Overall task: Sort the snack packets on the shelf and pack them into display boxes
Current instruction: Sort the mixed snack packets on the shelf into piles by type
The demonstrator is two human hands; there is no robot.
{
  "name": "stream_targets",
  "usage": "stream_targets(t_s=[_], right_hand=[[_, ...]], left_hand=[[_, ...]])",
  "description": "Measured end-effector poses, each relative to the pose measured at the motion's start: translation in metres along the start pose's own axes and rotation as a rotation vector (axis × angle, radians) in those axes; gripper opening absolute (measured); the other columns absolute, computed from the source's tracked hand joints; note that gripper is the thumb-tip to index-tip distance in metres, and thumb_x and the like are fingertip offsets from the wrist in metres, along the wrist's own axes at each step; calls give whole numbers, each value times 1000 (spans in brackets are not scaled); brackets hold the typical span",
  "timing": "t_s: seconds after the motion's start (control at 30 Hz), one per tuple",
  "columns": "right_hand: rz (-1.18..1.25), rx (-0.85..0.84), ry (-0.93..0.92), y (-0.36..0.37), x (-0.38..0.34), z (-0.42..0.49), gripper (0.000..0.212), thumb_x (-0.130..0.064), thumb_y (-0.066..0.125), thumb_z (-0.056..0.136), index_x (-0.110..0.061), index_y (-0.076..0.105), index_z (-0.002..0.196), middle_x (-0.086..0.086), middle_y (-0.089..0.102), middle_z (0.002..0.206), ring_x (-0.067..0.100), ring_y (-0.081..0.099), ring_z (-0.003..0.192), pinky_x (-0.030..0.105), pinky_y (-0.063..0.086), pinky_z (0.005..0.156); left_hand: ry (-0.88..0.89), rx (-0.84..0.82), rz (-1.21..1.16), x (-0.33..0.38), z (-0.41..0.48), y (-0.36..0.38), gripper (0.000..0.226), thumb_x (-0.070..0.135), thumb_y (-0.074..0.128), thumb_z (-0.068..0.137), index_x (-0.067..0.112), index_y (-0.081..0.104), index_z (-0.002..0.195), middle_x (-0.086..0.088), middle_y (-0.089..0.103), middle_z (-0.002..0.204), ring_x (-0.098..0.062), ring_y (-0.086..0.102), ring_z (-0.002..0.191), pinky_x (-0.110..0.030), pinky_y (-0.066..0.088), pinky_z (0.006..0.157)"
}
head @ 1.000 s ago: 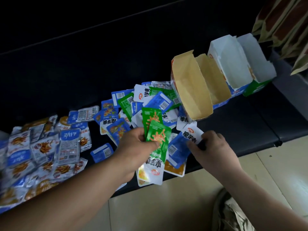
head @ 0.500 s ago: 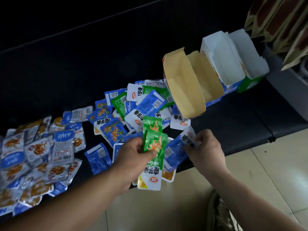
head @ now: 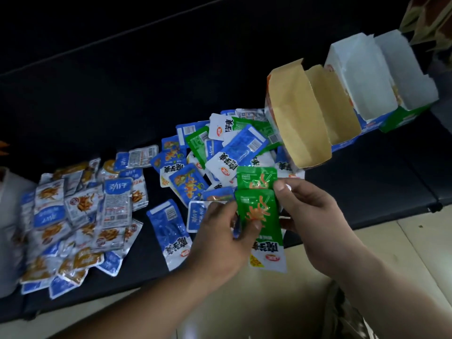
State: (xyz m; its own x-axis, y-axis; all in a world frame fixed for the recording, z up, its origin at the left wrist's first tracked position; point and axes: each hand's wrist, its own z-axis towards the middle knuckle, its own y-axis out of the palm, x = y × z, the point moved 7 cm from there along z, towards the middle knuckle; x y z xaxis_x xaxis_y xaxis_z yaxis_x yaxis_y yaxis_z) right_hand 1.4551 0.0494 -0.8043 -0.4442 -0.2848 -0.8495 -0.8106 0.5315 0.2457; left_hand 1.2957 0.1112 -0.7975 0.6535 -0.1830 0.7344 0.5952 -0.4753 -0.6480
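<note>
Right hand (head: 308, 216) has left the pile (head: 220, 152) and now pinches the green packets (head: 256, 209) too. Left hand (head: 220, 236) thumb-clamps them over the shelf (head: 367, 187) near edge. Looks like squaring the stack. Next stop probably the green box (head: 401, 118), far right.

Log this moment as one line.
step: sorting | left hand: pinches green packets | right hand: pinches green packets | brown box: open, beside pile
</note>
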Motion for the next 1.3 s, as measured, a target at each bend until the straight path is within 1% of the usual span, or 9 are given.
stream_targets(t_s=[0.1,0.23,0.37,0.43,0.53,0.7,0.9,1.13,1.3], right_hand=[[37,-69,65,16,9,-3,30,-35,65,95,-14,73,114,14,77,109,35,73,103,54,57,98],[-157,-258,15,51,18,-6,46,-13,68,98,-27,58,141,2,73,126,24,70,116,61,52,102],[-184,-240,27,62,28,-4,59,-10,70,95,-40,53,143,1,78,113,22,75,105,44,61,87],[-158,-146,40,57,30,0,53,-8,71,94,-39,60,136,4,79,106,26,77,95,42,62,74],[-270,32,11,42,29,7,46,-14,72,96,-40,61,133,-5,79,104,18,77,93,48,63,74],[-380,170,-69,23,21,11,15,-21,78,91,-31,74,102,-12,79,90,11,76,85,37,59,78],[-366,144,-8,24,31,8,10,-24,81,88,-27,77,97,-6,79,89,15,77,80,47,62,83],[-227,34,-79,27,19,-2,40,-11,76,92,-36,63,121,-10,80,93,10,77,84,27,62,68],[-121,69,-95,13,10,-5,36,-13,71,97,-32,63,126,-3,80,100,19,78,90,44,63,80]], left_hand=[[-93,7,-185,-23,-6,-7,30,52,68,86,30,63,106,7,70,101,-14,67,97,-45,56,84],[-158,-67,-481,-30,-15,-8,24,25,67,101,25,60,124,6,77,108,-10,73,97,-39,60,84],[-227,-230,-531,-33,-17,-20,21,32,61,105,32,63,125,6,77,111,-11,74,102,-39,62,88],[-245,-270,-457,-52,-15,-30,16,34,61,102,35,70,115,8,76,105,-10,73,97,-32,59,81],[-341,92,-108,-102,-11,-68,8,36,68,95,35,65,103,8,67,105,-10,69,86,-33,60,76],[-516,185,268,-151,-28,-81,86,51,83,76,28,42,148,-5,41,130,-31,52,119,-49,53,96],[-533,265,-106,-158,-28,-77,69,24,92,74,37,52,129,11,73,106,-9,73,89,-30,57,70],[-273,464,-220,-73,-32,-121,51,14,68,99,29,51,144,22,64,103,24,61,81,-2,47,59],[-171,142,-272,13,-13,-63,64,29,76,93,41,46,148,15,68,114,3,72,87,-12,56,64]])
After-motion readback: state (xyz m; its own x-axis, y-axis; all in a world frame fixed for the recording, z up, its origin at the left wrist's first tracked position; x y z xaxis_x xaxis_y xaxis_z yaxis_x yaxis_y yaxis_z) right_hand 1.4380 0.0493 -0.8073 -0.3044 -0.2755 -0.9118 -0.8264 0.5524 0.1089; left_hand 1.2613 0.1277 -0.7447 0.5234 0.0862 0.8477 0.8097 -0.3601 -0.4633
